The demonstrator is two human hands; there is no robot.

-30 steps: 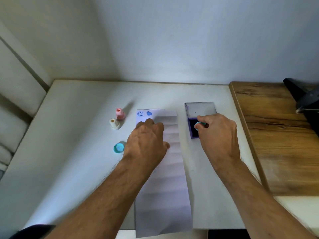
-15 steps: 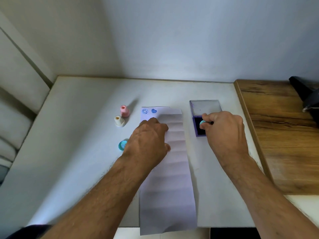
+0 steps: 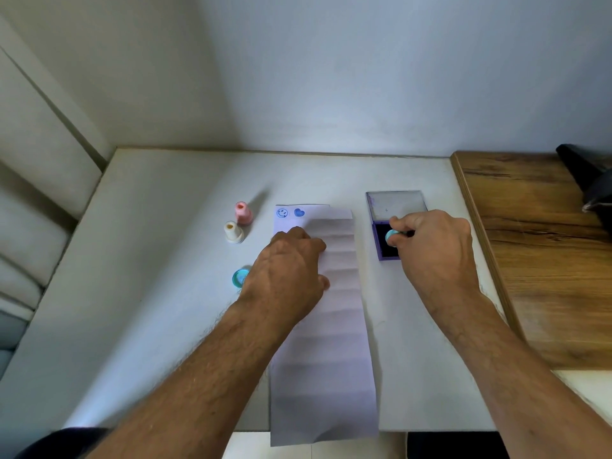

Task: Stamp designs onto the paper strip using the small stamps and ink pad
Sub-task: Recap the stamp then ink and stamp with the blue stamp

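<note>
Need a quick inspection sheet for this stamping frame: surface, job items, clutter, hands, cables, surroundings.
Surface: white table, wooden top abutting on the right.
Job's things: paper strip overhanging the near edge, smiley and heart prints at its far end; open ink pad; pink stamp and cream stamp upright; teal cap.
Clutter: nothing seen.
Grippers: left hand pressing the strip; right hand holding a teal stamp on the pad.
Cables: nothing seen.
Surroundings: plain walls; dark object at right edge.
</note>
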